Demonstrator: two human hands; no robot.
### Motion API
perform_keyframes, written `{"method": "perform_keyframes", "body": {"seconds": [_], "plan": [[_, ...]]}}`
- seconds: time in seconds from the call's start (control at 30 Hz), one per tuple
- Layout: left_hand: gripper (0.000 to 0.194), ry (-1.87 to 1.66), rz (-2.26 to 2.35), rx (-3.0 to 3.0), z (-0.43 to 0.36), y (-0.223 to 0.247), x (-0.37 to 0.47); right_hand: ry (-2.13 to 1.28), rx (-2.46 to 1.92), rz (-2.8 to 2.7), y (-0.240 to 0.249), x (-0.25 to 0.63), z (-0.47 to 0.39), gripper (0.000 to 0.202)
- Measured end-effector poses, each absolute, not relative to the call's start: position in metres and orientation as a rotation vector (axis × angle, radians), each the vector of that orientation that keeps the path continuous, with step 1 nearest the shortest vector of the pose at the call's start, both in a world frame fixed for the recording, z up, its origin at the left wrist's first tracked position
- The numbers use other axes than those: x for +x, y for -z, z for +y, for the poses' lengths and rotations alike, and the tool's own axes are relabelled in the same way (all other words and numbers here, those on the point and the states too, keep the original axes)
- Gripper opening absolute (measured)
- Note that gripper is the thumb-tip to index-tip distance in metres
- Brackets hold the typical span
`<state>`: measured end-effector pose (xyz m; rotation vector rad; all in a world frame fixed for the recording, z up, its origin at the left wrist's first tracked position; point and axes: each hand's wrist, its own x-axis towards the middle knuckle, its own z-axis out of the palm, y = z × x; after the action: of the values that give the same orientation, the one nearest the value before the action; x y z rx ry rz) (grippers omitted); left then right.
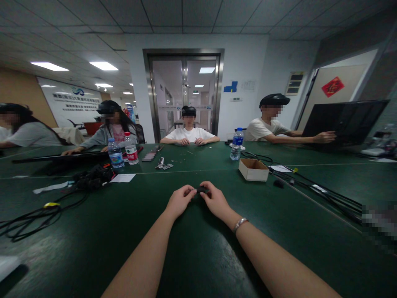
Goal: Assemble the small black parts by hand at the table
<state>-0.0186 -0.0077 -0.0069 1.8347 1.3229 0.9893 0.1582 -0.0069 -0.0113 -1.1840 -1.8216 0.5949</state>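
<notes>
Both of my hands meet over the green table (198,256), around a small black object (201,190). My left hand (181,201) pinches its left end between thumb and fingers. The right end is held by my right hand (216,200), which has a silver bracelet on the wrist. The object's exact shape is too small to tell, and my fingertips cover part of it.
An open cardboard box (253,170) and a water bottle (237,144) stand ahead to the right. Black cables (328,198) cross the right side; more cables (40,217) lie left. Two bottles (115,154) stand front left. Several people sit around the table.
</notes>
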Motion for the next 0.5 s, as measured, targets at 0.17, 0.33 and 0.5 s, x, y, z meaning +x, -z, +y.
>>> {"method": "perform_keyframes", "body": {"seconds": [0.17,0.33,0.5], "plan": [[0.029,-1.069,1.288,1.849,-0.008,0.009,-0.019,-0.594,-1.196,-1.821,0.006,0.157,-0.011,0.027],[0.022,-1.130,1.284,1.855,-0.016,-0.001,-0.017,-0.607,-1.194,-1.820,0.003,0.156,-0.013,0.026],[0.015,-1.184,1.300,1.909,-0.019,-0.007,-0.016,-0.610,-1.212,-1.826,0.001,0.156,-0.014,0.026]]}}
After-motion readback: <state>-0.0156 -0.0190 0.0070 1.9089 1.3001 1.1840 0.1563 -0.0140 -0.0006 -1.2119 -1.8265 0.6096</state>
